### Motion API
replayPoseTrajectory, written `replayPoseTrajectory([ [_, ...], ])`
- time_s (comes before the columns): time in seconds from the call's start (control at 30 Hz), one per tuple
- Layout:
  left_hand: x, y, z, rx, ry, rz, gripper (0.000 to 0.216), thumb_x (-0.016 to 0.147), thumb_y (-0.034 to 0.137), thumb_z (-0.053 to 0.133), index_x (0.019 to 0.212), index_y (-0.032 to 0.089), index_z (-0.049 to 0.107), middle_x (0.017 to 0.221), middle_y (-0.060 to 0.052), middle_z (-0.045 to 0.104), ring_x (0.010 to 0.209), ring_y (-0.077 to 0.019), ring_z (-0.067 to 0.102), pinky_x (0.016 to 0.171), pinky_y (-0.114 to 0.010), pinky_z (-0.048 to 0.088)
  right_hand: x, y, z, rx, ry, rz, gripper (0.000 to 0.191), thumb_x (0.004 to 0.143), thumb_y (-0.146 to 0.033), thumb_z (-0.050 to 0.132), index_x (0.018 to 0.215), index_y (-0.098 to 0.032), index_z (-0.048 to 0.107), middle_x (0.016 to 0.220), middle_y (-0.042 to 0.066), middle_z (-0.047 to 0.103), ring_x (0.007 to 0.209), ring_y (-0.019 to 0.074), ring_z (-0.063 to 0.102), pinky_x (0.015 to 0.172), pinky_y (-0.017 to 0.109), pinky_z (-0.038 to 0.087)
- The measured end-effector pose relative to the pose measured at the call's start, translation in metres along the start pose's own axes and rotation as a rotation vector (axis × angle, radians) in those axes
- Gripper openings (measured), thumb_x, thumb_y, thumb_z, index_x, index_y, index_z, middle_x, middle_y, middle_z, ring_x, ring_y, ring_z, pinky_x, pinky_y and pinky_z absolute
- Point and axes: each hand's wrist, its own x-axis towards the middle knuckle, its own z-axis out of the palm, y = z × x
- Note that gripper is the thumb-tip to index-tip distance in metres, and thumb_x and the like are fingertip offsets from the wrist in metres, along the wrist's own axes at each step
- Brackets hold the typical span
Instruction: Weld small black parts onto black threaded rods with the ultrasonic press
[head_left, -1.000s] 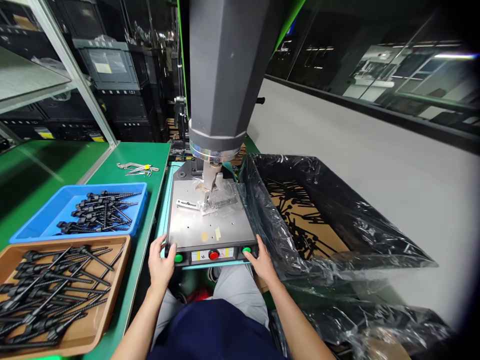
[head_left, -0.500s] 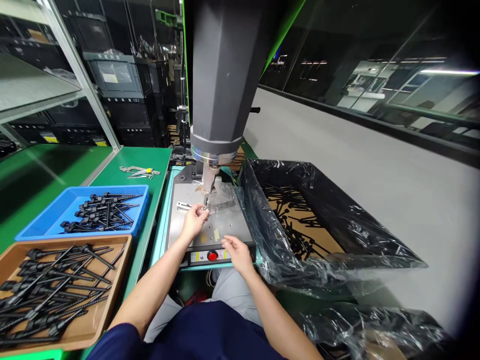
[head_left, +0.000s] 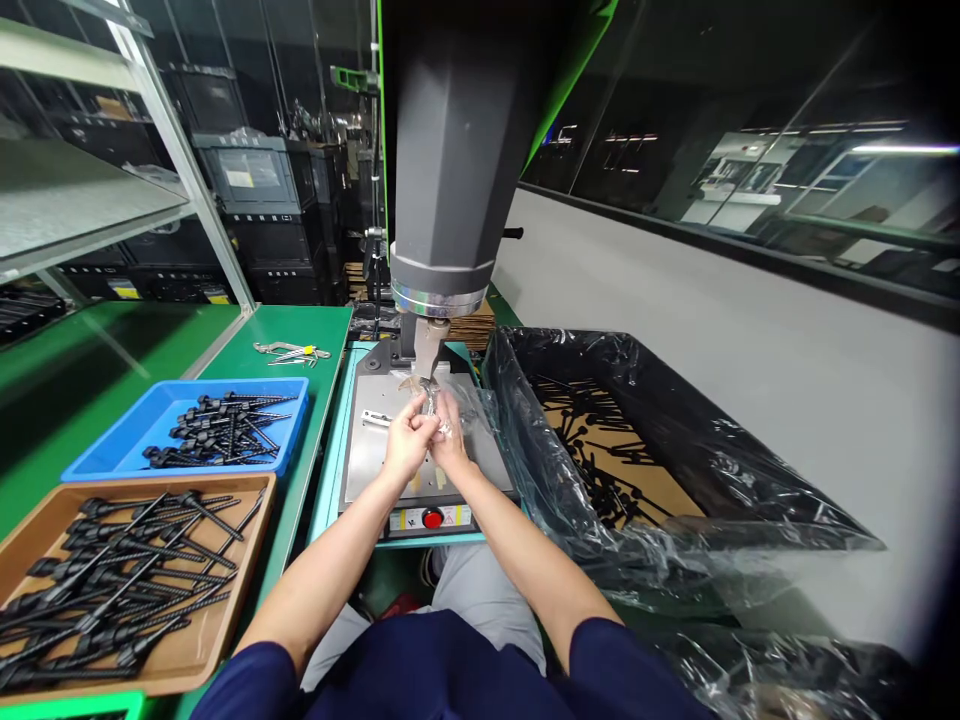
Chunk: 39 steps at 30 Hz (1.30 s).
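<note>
Green counter [head_left: 322,385] runs along the left, and a grey press [head_left: 442,150] stands over a steel plate [head_left: 367,455]. On the plate, at 6 o'clock of the press tip, the left hand [head_left: 407,445] and right hand [head_left: 452,450] meet, each grip closed on a bit of clear film [head_left: 466,408]. A blue tray [head_left: 112,452] of black rods [head_left: 225,430] lies at 9 o'clock of the hands, a black-lined box [head_left: 637,372] at 3 o'clock.
</note>
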Motion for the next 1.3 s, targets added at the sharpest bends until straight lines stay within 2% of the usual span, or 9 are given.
replayPoseTrajectory([
  [0.13,0.008,0.007,0.002,-0.02,0.041,0.013,0.085,0.064,0.035,0.08,0.139,0.009,0.048,0.05,0.009,0.052,0.041,-0.007,0.043,0.043,-0.02,0.03,0.043,-0.001,0.0,-0.054,-0.022,0.016,0.053,0.088,-0.028,0.052,0.139,-0.013,0.047,0.147,0.019,0.041,0.139,0.0299,0.036,0.116,0.047,0.031],
  [0.27,0.019,0.016,0.0,-0.06,0.061,-0.011,0.088,0.064,0.034,0.081,0.14,0.009,0.046,0.054,0.006,0.055,0.049,-0.0116,0.057,0.042,-0.019,0.03,0.076,-0.004,-0.002,-0.045,-0.102,0.052,0.031,0.085,-0.022,0.055,0.114,-0.015,0.065,0.123,0.014,0.062,0.121,0.028,0.054,0.108,0.044,0.04],
  [0.43,0.029,0.026,-0.005,-0.117,0.127,-0.035,0.081,0.067,0.029,0.08,0.139,0.011,0.047,0.074,-0.004,0.068,0.057,-0.0138,0.065,0.042,-0.018,0.034,0.077,-0.008,-0.004,-0.002,-0.052,0.04,0.024,0.085,-0.022,0.055,0.105,-0.017,0.066,0.123,0.012,0.062,0.117,0.0254,0.056,0.106,0.041,0.041],
  [0.67,0.035,0.024,-0.012,-0.113,0.143,-0.035,0.085,0.067,0.03,0.081,0.14,0.009,0.045,0.076,-0.006,0.069,0.059,-0.0147,0.065,0.043,-0.019,0.034,0.079,-0.021,-0.008,0.046,0.03,0.065,0.018,0.083,-0.029,0.056,0.096,-0.02,0.064,0.106,0.01,0.066,0.107,0.0259,0.056,0.099,0.042,0.043],
  [0.8,0.034,0.018,-0.017,-0.117,0.15,-0.02,0.09,0.062,0.036,0.084,0.14,0.01,0.046,0.076,-0.005,0.068,0.058,-0.0132,0.063,0.045,-0.019,0.035,0.053,-0.025,-0.021,0.067,0.059,0.118,0.023,0.081,-0.035,0.06,0.098,-0.02,0.063,0.102,0.008,0.066,0.101,0.0249,0.058,0.095,0.041,0.045],
  [0.93,0.024,0.006,-0.03,-0.057,0.16,0.012,0.088,0.062,0.041,0.083,0.137,0.01,0.049,0.069,0.0,0.064,0.054,-0.0101,0.057,0.047,-0.02,0.036,-0.014,-0.03,-0.034,0.254,-0.028,0.242,0.028,0.079,-0.041,0.064,0.096,-0.019,0.062,0.088,0.005,0.067,0.08,0.0205,0.062,0.079,0.035,0.051],
  [1.07,0.002,-0.012,-0.051,0.087,0.194,-0.048,0.077,0.071,0.042,0.075,0.136,0.012,0.048,0.077,-0.003,0.067,0.064,-0.0127,0.063,0.053,-0.021,0.042,-0.063,-0.044,-0.052,0.41,-0.12,0.184,0.028,0.078,-0.038,0.071,0.099,-0.021,0.062,0.089,0.004,0.067,0.075,0.0168,0.061,0.073,0.031,0.051],
  [1.23,-0.043,-0.031,-0.068,0.329,0.335,0.017,0.054,0.081,0.04,0.065,0.127,0.014,0.054,0.1,-0.011,0.068,0.09,-0.0191,0.066,0.076,-0.031,0.051,-0.068,-0.067,-0.069,0.363,-0.131,0.056,0.028,0.076,-0.037,0.077,0.096,-0.022,0.064,0.093,0.004,0.067,0.076,0.0163,0.059,0.076,0.032,0.05],
  [1.3,-0.065,-0.032,-0.07,0.416,0.247,0.094,0.044,0.082,0.037,0.065,0.12,0.016,0.061,0.107,-0.012,0.068,0.099,-0.0216,0.064,0.085,-0.034,0.05,-0.065,-0.073,-0.067,0.427,-0.147,0.071,0.03,0.075,-0.04,0.077,0.095,-0.022,0.063,0.091,0.004,0.067,0.077,0.0173,0.06,0.076,0.033,0.051],
])
